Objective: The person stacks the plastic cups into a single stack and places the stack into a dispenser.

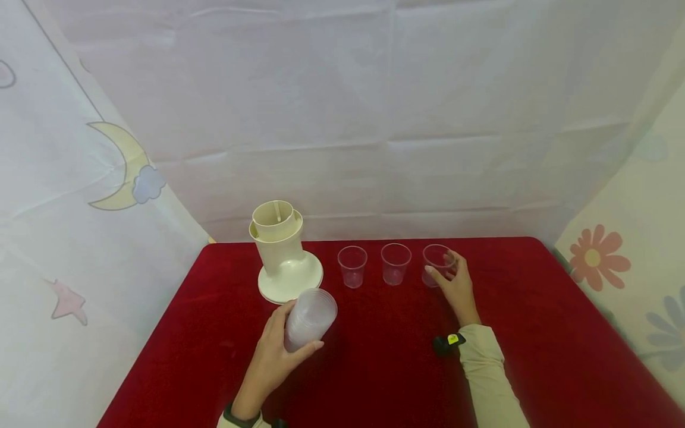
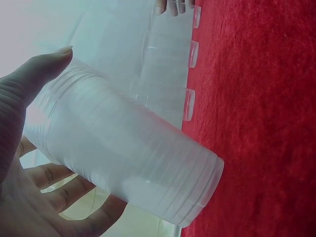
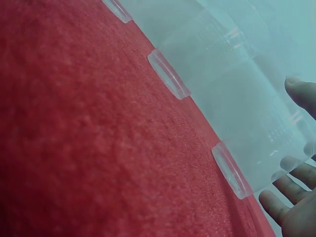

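My left hand [image 1: 275, 351] grips a tilted stack of nested clear plastic cups [image 1: 311, 315], its rims facing up and right. In the left wrist view, the thumb lies over the rim end of the stack and the fingers curl beneath. Over at the right, my right hand [image 1: 455, 285] holds a single clear plastic cup [image 1: 432, 274] that stands upright on the red cloth. Its thumb and fingers sit on opposite sides of that cup near the rim. Beside it stand a middle cup [image 1: 395, 267] and a left cup [image 1: 352, 268], forming a row.
A cream plastic holder [image 1: 275, 252] with a round tube and wide base stands left of the cup row. Red cloth [image 1: 374, 368] covers the table. Pale printed fabric [image 1: 401, 119] hangs behind and at both sides, close to the table's back edge.
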`<state>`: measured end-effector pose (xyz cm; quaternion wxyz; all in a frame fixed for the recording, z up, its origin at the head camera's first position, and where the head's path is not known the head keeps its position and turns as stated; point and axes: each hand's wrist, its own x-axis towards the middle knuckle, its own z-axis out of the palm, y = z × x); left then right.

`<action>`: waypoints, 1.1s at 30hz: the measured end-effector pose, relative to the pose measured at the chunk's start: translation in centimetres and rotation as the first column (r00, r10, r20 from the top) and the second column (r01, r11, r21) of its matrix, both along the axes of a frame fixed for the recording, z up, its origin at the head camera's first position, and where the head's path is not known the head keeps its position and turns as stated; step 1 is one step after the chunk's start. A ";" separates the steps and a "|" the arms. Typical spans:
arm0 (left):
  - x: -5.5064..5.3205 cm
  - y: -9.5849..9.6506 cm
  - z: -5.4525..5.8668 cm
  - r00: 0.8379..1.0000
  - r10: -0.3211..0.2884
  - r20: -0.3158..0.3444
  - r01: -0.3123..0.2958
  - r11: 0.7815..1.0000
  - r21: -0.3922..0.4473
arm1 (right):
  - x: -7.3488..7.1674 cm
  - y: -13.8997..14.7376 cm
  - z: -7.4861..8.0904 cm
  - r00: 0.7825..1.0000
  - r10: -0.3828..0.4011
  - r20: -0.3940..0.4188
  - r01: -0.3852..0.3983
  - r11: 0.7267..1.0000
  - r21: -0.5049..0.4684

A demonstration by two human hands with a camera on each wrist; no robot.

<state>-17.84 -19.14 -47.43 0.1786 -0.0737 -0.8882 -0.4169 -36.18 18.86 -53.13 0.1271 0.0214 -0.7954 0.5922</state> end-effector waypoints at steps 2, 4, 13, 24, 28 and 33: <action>0.0 0.0 0.0 1.000 -0.002 0.002 0.002 1.000 0.002 | 0.0 0.0 0.0 1.000 0.004 -0.005 -0.004 1.000 -0.005; 0.0 0.0 0.1 1.000 -0.003 0.001 0.003 1.000 0.002 | -0.1 0.0 0.0 1.000 0.008 -0.012 -0.009 1.000 -0.011; -0.1 -0.1 0.0 1.000 -0.007 0.003 0.007 1.000 0.000 | 1.1 -0.7 2.1 0.998 0.055 -0.040 -0.057 0.997 -0.060; 0.0 0.0 0.0 1.000 -0.002 0.023 0.002 1.000 0.009 | 0.4 -0.7 1.6 0.994 0.057 -0.097 -0.067 0.993 -0.100; 0.1 0.1 0.0 1.000 -0.001 0.023 0.001 1.000 0.006 | 1.4 -1.1 3.1 0.991 0.079 -0.106 -0.089 0.992 -0.094; 0.2 0.0 0.0 1.000 -0.006 0.020 0.005 1.000 0.012 | 2.5 -1.5 4.6 0.988 0.095 -0.121 -0.106 0.991 -0.088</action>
